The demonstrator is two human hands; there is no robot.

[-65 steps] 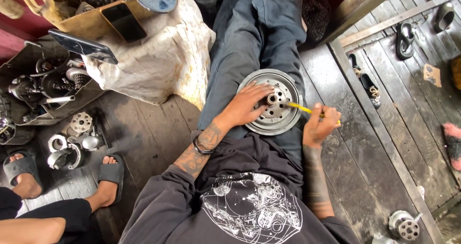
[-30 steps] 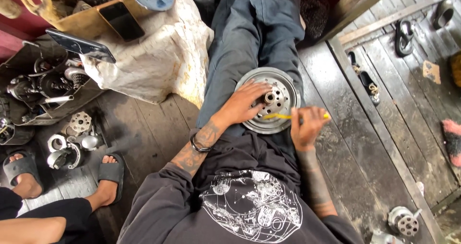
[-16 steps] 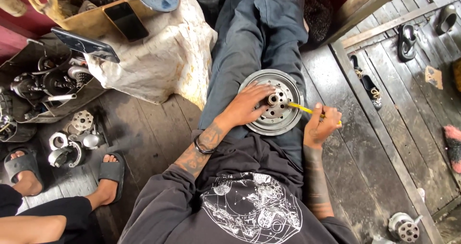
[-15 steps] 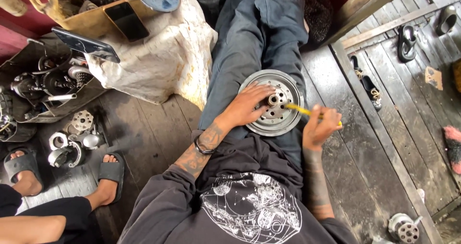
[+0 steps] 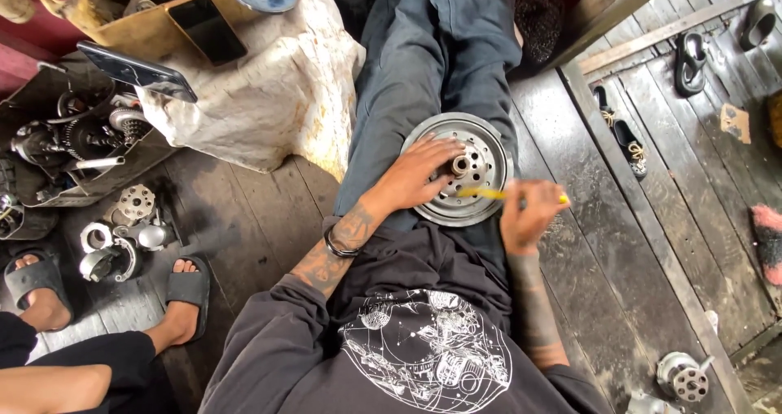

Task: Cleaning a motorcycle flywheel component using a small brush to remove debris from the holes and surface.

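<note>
A round grey metal pulley disc [image 5: 489, 141] with holes lies flat on my lap, on grey trousers [image 5: 440, 63]. My left hand [image 5: 417, 173] rests spread on the disc's left side and steadies it. My right hand [image 5: 531, 216] is at the disc's right edge, closed on a thin yellow-handled tool [image 5: 487, 193]. The tool's tip points left toward the central hub [image 5: 461, 166]. The hand and tool are motion-blurred.
A cloth-covered block [image 5: 269, 96] with two phones [image 5: 208, 27] stands at the left. Engine parts [image 5: 69, 137] and small metal pieces [image 5: 122, 235] lie on the plank floor. Another person's sandalled feet [image 5: 183, 288] are at lower left. A small metal part [image 5: 683, 376] sits lower right.
My right hand has swung the yellow tool back and forth across the disc; now it is drawn in closer to the hub. The left hand stays on the disc.
</note>
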